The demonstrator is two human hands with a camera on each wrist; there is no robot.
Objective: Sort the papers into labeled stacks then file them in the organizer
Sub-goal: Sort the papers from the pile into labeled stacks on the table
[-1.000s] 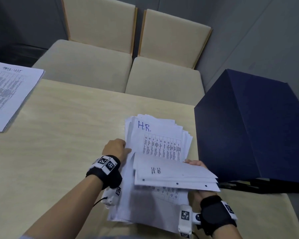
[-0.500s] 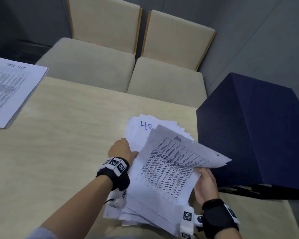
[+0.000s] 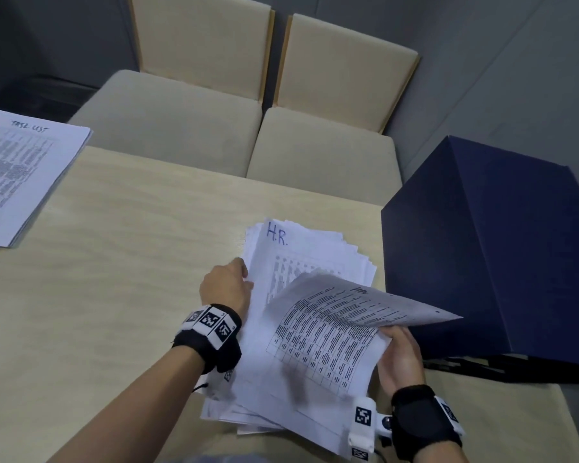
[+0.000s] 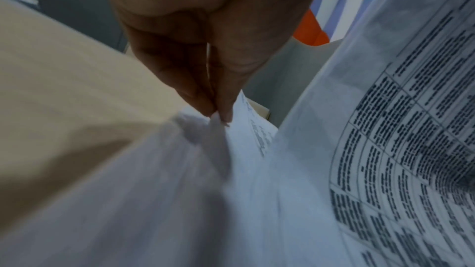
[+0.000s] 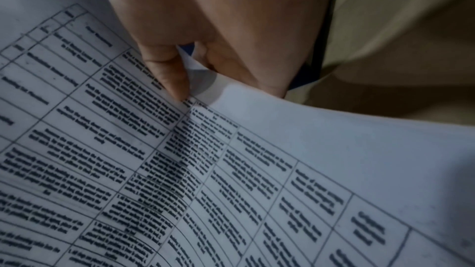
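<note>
Taking the ragged H.R. stack (image 3: 291, 262) near the middle of the table (image 3: 131, 262) as the anchor: far to its left, at the table's edge, lies a neater pile of printed sheets headed "task list" (image 3: 24, 172), well apart from the work in hand. Just left of the stack, the left hand (image 3: 226, 285) sits against its left edge; the left wrist view shows the fingertips (image 4: 221, 109) pressed together on the sheets' edges, a pinch on the paper rather than a flat press. Over the stack's near half, a printed table sheet (image 3: 335, 329) is lifted and curled, its far corner pointing right. At that sheet's right edge the right hand (image 3: 398, 359) holds it, and the right wrist view shows the thumb (image 5: 169, 72) on the printed face with fingers behind, clamped on the paper. Right of the stack, touching or nearly touching its fanned edges, stands the dark blue organizer (image 3: 488, 255); its openings are not visible from here. Two beige chairs (image 3: 264, 95) stand behind the table. The sorting looks unfinished, with nothing visibly filed. The risks, as I judge them: the stack is already splayed, so dragging the curled sheet across it could skew it further or carry a second page along; a one-edge grip could crease the sheet; and its raised corner could catch the organizer's wall.
</note>
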